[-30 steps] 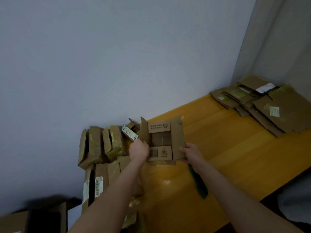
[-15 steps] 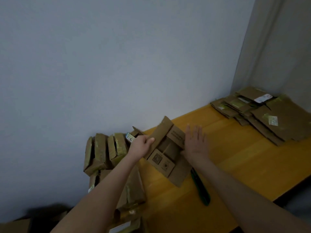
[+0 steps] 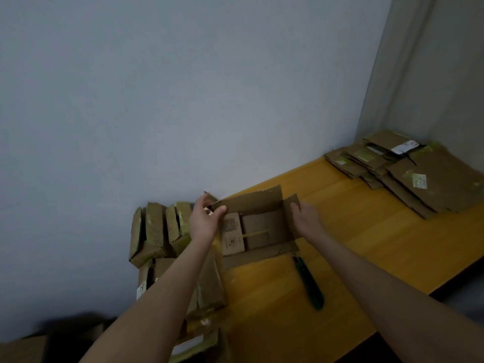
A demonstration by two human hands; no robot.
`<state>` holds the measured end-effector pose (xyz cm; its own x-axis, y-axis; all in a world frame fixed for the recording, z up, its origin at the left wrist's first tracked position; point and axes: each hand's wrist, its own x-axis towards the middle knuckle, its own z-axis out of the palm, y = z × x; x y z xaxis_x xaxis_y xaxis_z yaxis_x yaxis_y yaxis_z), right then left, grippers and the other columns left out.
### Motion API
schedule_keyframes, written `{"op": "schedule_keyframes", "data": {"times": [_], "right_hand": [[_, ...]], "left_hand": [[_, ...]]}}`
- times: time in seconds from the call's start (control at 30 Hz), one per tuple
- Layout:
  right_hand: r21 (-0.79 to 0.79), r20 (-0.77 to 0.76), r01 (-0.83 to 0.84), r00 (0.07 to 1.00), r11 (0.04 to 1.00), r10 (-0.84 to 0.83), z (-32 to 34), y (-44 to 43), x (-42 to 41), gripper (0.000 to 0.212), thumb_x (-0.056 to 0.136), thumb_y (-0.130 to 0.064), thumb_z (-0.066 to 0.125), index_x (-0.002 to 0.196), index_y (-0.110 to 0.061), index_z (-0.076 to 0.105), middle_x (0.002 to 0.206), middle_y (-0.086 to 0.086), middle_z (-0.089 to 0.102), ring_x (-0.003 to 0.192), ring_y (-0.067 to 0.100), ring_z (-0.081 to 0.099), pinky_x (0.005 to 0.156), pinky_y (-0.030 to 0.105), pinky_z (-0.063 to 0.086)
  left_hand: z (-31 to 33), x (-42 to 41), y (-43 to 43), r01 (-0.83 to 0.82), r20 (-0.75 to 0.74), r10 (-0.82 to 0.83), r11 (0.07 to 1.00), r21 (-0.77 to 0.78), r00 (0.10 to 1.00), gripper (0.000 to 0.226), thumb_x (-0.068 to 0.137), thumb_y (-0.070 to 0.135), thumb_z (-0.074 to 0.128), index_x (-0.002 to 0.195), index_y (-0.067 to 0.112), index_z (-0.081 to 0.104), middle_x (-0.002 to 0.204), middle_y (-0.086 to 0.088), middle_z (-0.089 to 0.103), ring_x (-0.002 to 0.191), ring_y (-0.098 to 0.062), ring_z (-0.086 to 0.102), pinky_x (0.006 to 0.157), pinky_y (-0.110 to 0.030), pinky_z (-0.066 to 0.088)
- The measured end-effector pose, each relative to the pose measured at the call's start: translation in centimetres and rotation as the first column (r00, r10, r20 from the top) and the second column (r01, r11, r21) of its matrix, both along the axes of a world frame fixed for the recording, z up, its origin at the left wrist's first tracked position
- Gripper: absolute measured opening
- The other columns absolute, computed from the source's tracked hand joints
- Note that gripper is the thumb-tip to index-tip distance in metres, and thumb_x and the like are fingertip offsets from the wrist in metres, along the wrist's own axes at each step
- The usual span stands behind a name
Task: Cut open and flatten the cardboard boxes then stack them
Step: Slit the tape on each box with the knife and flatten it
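Note:
An opened brown cardboard box (image 3: pixel 258 226) lies on the yellow table (image 3: pixel 366 244), its flaps spread and its inside facing me. My left hand (image 3: pixel 205 218) pinches the box's left flap between thumb and fingers. My right hand (image 3: pixel 305 217) holds the right flap at its edge. A green utility knife (image 3: pixel 310 282) lies on the table just in front of the box, untouched. A stack of flattened boxes (image 3: pixel 408 170) lies at the far right corner of the table.
Several unflattened boxes (image 3: pixel 159 231) stand packed against the wall at the table's left end, with more boxes (image 3: pixel 204 281) under my left forearm. A grey wall runs behind, and a curtain hangs at the right. The table's front edge drops off at the lower right.
The box has turned from tilted to lying level with its flaps spread. My right hand moved from flat above the box to its right flap. My left hand shifted its hold along the left flap.

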<state>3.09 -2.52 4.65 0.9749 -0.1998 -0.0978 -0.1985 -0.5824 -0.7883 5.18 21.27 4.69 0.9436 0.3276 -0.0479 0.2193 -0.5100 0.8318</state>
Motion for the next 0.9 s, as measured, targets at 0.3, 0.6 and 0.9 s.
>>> {"op": "schedule_keyframes", "data": {"times": [0.3, 0.6, 0.9], "right_hand": [[0.238, 0.052, -0.063, 0.997, 0.969, 0.052, 0.2, 0.3, -1.5, 0.034, 0.102, -0.023, 0.043, 0.073, -0.005, 0.051, 0.067, 0.01, 0.046, 0.062, 0.022, 0.045, 0.057, 0.028, 0.03], [0.661, -0.327, 0.38, 0.922, 0.647, -0.208, -2.0, -3.1, -2.2, 0.045, 0.1, -0.043, 0.043, 0.122, -0.005, 0.052, 0.109, 0.014, 0.059, 0.099, 0.031, 0.057, 0.091, 0.05, 0.049], [0.761, -0.483, 0.382, 0.873, 0.524, 0.065, -2.2, -4.2, -2.9, 0.034, 0.09, -0.041, 0.061, 0.108, -0.012, 0.059, 0.108, 0.011, 0.054, 0.093, 0.027, 0.054, 0.073, 0.035, 0.05]], "left_hand": [[-1.5, -0.5, -1.5, 0.077, -0.372, -0.003, 0.98, 0.184, 0.928, 0.108, 0.074, 0.05, 0.077, 0.15, 0.005, 0.014, 0.148, -0.017, 0.035, 0.131, -0.038, 0.043, 0.1, -0.046, 0.043], [1.4, -1.6, 0.2, 0.086, -0.22, -0.205, 0.887, -0.454, 0.954, 0.028, 0.103, 0.031, 0.043, 0.112, 0.012, 0.06, 0.108, -0.012, 0.064, 0.097, -0.026, 0.06, 0.087, -0.04, 0.051], [2.6, -1.8, 1.4, 0.324, -0.178, -0.6, 0.63, -0.706, 0.78, 0.053, 0.076, 0.05, 0.073, 0.115, 0.016, 0.063, 0.111, -0.003, 0.069, 0.103, -0.014, 0.063, 0.086, -0.024, 0.051]]}}
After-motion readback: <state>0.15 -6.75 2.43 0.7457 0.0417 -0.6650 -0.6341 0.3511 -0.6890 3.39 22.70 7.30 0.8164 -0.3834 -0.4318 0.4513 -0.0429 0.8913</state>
